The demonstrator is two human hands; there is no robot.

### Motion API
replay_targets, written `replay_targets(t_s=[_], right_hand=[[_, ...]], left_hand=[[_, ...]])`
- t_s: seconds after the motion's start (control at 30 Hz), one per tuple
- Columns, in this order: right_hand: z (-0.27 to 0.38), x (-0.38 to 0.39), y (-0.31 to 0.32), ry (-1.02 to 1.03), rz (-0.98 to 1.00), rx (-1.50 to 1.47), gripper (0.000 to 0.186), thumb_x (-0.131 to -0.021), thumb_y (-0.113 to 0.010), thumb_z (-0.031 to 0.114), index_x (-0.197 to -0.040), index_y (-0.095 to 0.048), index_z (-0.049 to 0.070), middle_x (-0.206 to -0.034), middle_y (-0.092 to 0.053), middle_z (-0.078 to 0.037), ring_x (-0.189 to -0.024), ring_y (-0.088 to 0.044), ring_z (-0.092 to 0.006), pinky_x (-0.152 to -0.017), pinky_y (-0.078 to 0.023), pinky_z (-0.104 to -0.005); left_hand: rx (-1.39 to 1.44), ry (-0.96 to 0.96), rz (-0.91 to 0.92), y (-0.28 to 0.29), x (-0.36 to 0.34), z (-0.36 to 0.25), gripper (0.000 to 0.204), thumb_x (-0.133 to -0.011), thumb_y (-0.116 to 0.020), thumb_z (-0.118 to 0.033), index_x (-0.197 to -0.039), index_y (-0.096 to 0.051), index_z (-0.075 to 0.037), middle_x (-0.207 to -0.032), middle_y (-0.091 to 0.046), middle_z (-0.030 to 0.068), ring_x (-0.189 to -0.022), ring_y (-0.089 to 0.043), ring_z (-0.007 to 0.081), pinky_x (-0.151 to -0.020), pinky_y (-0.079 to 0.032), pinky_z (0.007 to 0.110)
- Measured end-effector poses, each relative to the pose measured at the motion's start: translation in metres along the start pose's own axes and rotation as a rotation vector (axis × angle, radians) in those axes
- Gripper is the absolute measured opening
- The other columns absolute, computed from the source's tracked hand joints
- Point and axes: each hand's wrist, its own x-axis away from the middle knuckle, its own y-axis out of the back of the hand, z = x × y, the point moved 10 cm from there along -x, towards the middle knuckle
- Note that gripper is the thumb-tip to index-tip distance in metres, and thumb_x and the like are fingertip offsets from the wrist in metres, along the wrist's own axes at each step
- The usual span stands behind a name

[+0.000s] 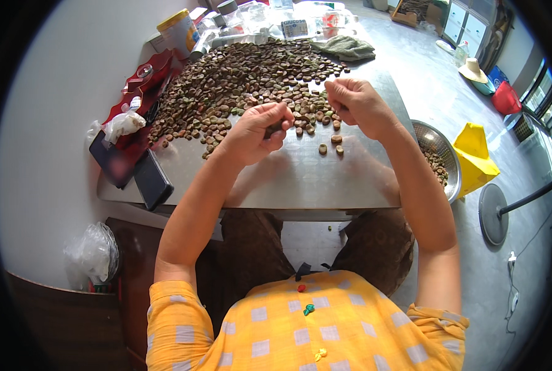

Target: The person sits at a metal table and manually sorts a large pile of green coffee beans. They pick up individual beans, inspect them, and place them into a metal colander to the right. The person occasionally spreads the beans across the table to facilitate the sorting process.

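Note:
My left hand is curled near the middle of the metal tabletop, its fingers closed around some dark brown beans. My right hand is raised to the right of it with fingers bunched; what they hold, if anything, is hidden. A wide spread of flat, brown and greenish dried beans covers the back and left of the table behind both hands. A few loose beans lie apart just below and between my hands. On the right, beside the table, a perforated steel bowl holds small brownish pieces.
Clear bottles, a tub and a grey-green cloth line the back. Two phones and red plastic edge the left, by the wall. Rightward are a yellow bag, round stand base and cable.

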Motion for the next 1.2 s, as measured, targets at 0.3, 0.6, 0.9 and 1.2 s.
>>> replay_targets(t_s=[0.3,0.6,0.9,1.2], right_hand=[[-0.032,-0.005,0.015,0.123,-0.055,1.248,0.011,-0.083,-0.059,0.012,-0.083,-0.06,0.001,-0.083,-0.068,-0.012,-0.083,-0.066,-0.0244,-0.074,-0.05,-0.0362],[-0.024,-0.003,-0.013,0.191,-0.024,1.486,0.019,-0.082,-0.062,0.018,-0.082,-0.059,-0.001,-0.08,-0.064,-0.019,-0.08,-0.063,-0.0346,-0.073,-0.05,-0.0416],[-0.009,-0.003,-0.012,0.262,-0.089,1.031,0.018,-0.08,-0.062,0.017,-0.085,-0.061,-0.001,-0.075,-0.064,-0.015,-0.07,-0.063,-0.0282,-0.065,-0.05,-0.0369],[-0.048,0.0,-0.033,-0.282,-0.059,-0.576,0.026,-0.097,-0.04,0.021,-0.093,-0.053,-0.001,-0.074,-0.052,-0.005,-0.054,-0.043,-0.0082,-0.039,-0.03,-0.0184]], left_hand=[[-1.631,-0.475,-0.285,-0.043,0.001,-0.021,0.02,-0.084,-0.061,-0.022,-0.081,-0.061,-0.001,-0.075,-0.063,0.0165,-0.073,-0.062,0.0359,-0.066,-0.049,0.043],[-1.785,-0.452,-0.373,-0.04,0.004,-0.017,0.016,-0.087,-0.055,-0.018,-0.083,-0.056,-0.002,-0.079,-0.062,0.0161,-0.075,-0.061,0.0342,-0.066,-0.049,0.044],[-1.068,-0.361,-0.36,0.0,-0.005,-0.021,0.014,-0.089,-0.052,-0.013,-0.08,-0.055,-0.003,-0.064,-0.056,0.0065,-0.054,-0.056,0.0197,-0.05,-0.045,0.031],[0.537,-0.021,-0.346,0.004,-0.016,-0.001,0.022,-0.093,-0.04,-0.014,-0.096,-0.053,0.004,-0.094,-0.055,0.0153,-0.085,-0.056,0.0244,-0.068,-0.051,0.03]])
